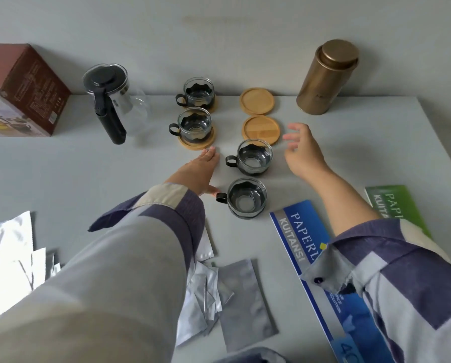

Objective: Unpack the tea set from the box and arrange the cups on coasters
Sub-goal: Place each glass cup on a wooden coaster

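Nearest: two black-banded glass cups left on the bare grey desk; two seated on round bamboo coasters, two coasters vacant. Fingers of both hands spread, nothing held.

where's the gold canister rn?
In the head view, the gold canister stands upright at the table's far right edge by the wall, just right of the far empty coaster and beyond the right hand.

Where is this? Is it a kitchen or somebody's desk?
Probably a desk or work table at home or in an office, not clearly a kitchen. A plain grey table stands against a bare wall, and receipt books lie beside the glass teapot and tea cups.
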`<state>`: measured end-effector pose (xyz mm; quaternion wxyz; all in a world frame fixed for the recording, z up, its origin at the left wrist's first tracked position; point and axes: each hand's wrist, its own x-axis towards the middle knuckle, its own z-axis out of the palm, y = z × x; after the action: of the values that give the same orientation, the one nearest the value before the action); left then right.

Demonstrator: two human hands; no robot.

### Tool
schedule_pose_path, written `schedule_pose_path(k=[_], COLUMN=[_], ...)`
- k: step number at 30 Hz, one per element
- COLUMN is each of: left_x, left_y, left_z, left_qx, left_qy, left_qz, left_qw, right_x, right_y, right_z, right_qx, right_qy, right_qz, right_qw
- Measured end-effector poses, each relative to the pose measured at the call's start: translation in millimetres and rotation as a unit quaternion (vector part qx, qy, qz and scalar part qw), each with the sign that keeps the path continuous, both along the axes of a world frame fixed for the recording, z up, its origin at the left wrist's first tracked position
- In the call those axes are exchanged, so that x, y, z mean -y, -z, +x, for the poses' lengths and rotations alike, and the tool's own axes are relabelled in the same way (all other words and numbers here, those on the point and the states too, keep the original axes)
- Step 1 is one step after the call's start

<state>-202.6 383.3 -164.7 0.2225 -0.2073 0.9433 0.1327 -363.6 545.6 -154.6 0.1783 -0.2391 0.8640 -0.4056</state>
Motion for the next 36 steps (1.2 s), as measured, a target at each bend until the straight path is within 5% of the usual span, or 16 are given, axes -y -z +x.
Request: schedule_pose_path(k=[9,19,23,29,36], left_x=[-3,-5,-7,-21,-29], left_y=[-4,-6,-8,19,54], left_z=[-2,-1,-4,3,9], left_qx=[0.014,0.027,0.035,-0.102,-0.221], left_qy=[-0.007,-0.012,-0.047,-0.100,-0.116], left_qz=[-0.003,-0.009,0.025,-0.005,-0.075], left_qw=[1.000,1.000,0.998,0.990,0.966], right_x=[-51,-36,-38,-53,-21], right_y=[18,40,39,8,-30], right_z=[82,114,109,81,18], right_qx=[0.076,-0.060,-0.029,0.045,-0.003], right_qy=[-0.161,-0.060,-0.066,-0.102,-0.089], right_qz=[0.060,0.059,0.039,-0.029,-0.047], right_qw=[0.982,0.995,0.997,0.993,0.995])
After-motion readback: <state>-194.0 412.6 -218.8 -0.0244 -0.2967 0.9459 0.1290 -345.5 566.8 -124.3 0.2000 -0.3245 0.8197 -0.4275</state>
